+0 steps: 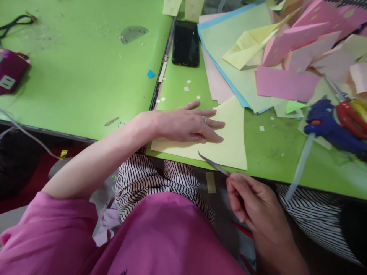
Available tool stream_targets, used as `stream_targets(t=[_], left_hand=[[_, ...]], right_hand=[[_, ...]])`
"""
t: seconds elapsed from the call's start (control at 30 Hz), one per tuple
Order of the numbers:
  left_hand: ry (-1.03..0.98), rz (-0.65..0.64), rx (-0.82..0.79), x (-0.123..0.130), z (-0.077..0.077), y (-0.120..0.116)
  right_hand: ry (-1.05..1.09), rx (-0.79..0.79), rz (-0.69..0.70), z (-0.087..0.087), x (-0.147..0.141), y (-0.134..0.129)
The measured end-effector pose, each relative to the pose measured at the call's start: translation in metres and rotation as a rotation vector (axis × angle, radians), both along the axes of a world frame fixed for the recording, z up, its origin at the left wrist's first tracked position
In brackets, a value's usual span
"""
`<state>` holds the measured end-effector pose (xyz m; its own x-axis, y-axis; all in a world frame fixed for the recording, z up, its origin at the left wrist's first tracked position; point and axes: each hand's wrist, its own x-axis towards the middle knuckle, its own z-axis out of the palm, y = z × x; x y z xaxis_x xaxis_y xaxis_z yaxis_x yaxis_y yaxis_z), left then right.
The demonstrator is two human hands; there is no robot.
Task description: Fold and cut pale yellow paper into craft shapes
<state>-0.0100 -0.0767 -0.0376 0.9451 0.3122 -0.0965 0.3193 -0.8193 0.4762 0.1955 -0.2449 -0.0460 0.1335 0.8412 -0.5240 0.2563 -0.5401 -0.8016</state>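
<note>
A pale yellow paper sheet [229,141] lies at the near edge of the green table [86,76]. My left hand [189,124] rests flat on it, fingers spread, a ring on one finger. My right hand [249,198] is below the table edge, fingers closed on a thin grey blade [213,164] whose tip touches the sheet's near edge.
A black phone [185,42] lies beyond the sheet. A heap of pink, yellow and green papers [272,53] fills the far right. A blue glue gun [327,128] and red-handled scissors [351,118] sit at the right. A maroon object [10,70] is at far left.
</note>
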Motion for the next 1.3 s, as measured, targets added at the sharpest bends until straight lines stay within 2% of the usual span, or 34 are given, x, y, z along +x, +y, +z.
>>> stream_targets(t=[0.1, 0.17, 0.3, 0.43, 0.5, 0.7, 0.87, 1.1, 1.3], left_hand=[[0.003, -0.002, 0.010, 0.002, 0.001, -0.004], [-0.008, 0.011, 0.034, 0.006, -0.001, -0.007], [-0.078, 0.146, 0.160, 0.017, -0.009, -0.008], [-0.145, 0.205, 0.262, 0.018, -0.010, -0.005], [-0.162, 0.191, 0.262, 0.014, -0.007, -0.003], [-0.154, 0.038, 0.157, 0.000, 0.000, 0.005], [-0.173, 0.000, 0.120, -0.001, 0.001, 0.007], [-0.189, -0.012, 0.065, -0.001, -0.001, 0.003], [-0.214, -0.003, 0.040, -0.002, -0.003, 0.005]], right_hand=[[0.010, 0.009, -0.006, 0.001, -0.006, 0.001], [-0.012, 0.032, -0.065, 0.001, -0.008, 0.001], [-0.040, 0.110, -0.201, 0.002, -0.010, 0.000], [-0.084, 0.140, -0.164, -0.001, -0.009, 0.001], [-0.093, 0.142, -0.150, -0.002, -0.007, 0.002], [-0.075, 0.071, -0.120, 0.001, -0.007, 0.005], [-0.035, 0.069, -0.137, 0.004, -0.018, 0.003], [-0.003, 0.035, -0.081, -0.005, -0.021, -0.005], [-0.016, 0.013, -0.035, -0.002, -0.022, -0.009]])
